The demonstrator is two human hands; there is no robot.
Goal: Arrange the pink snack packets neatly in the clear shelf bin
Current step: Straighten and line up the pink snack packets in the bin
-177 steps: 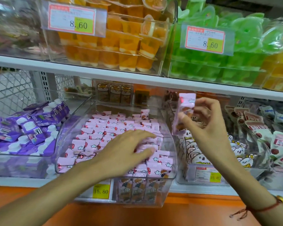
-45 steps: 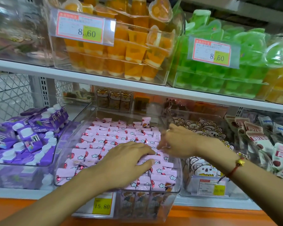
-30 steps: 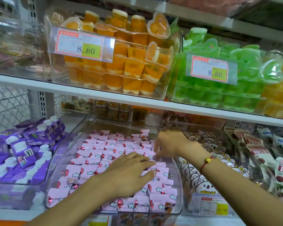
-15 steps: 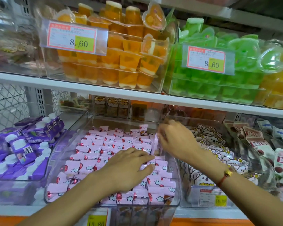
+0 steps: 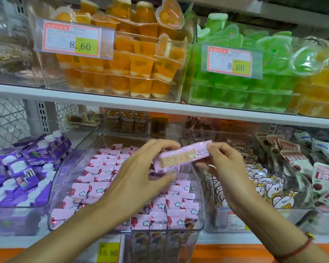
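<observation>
Both hands hold one pink packet (image 5: 182, 158) in the air above the clear bin (image 5: 61, 188), back face up, so its pale printed label shows instead of the cloud pattern. The left hand (image 5: 139, 173) pinches the packet's lower left end, fingers curled over the top edge and thumb beneath; the right hand (image 5: 224, 164) grips the upper right end between thumb and fingertips. The packet's long axis runs nearly left to right, rising slightly toward the right, and it hangs over the middle-to-right part of the bin, just in front of both palms. Below it the other packets (image 5: 95, 188) lie in overlapping rows, fairly orderly in the back and left, looser along the front edge (a few there sit crooked). The rows appear to face pattern up, so the held packet probably needs flipping over before it goes down, and its long axis may need turning to match its neighbours, though their exact lie under the hands is hidden. The left hand lies nearer the rows and is likely the one to seat it, while the right steadies the far end. A gap for it cannot be made out beneath the hands. Purple pouches (image 5: 21, 168) fill the bin to the left.
</observation>
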